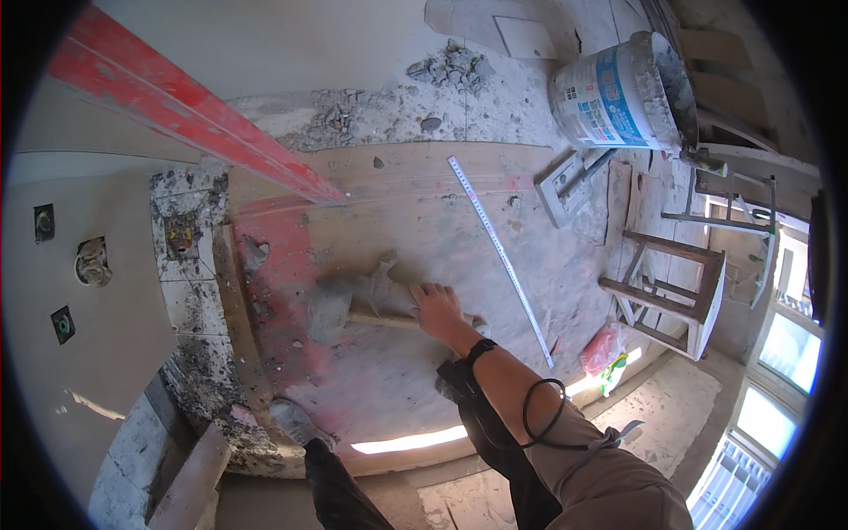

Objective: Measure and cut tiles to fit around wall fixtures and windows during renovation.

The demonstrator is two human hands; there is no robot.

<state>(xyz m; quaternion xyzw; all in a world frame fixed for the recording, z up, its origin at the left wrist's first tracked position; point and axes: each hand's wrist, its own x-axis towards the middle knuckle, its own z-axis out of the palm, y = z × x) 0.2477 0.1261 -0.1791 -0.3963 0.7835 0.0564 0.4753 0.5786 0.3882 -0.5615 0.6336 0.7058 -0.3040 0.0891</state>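
My right hand [435,306] reaches down over the dusty, pink-stained board [406,212], its fingers curled on something I cannot make out among a grey, crumpled piece [384,283] and a short wooden strip [380,318]. A blurred grey shape [329,309] lies just left of these. To the right of my hand a long white measuring rule [499,258] lies diagonally on the board. My left hand is out of view. My shoe [299,420] rests on the lower left of the board.
A red straightedge [194,115] slants in at upper left. Rubble [446,71] lies at the back. A plastic bucket [609,97], a tool frame [556,194], a wooden stool [667,296] and a pink bag [601,349] stand or lie at right. A wall [88,353] is left.
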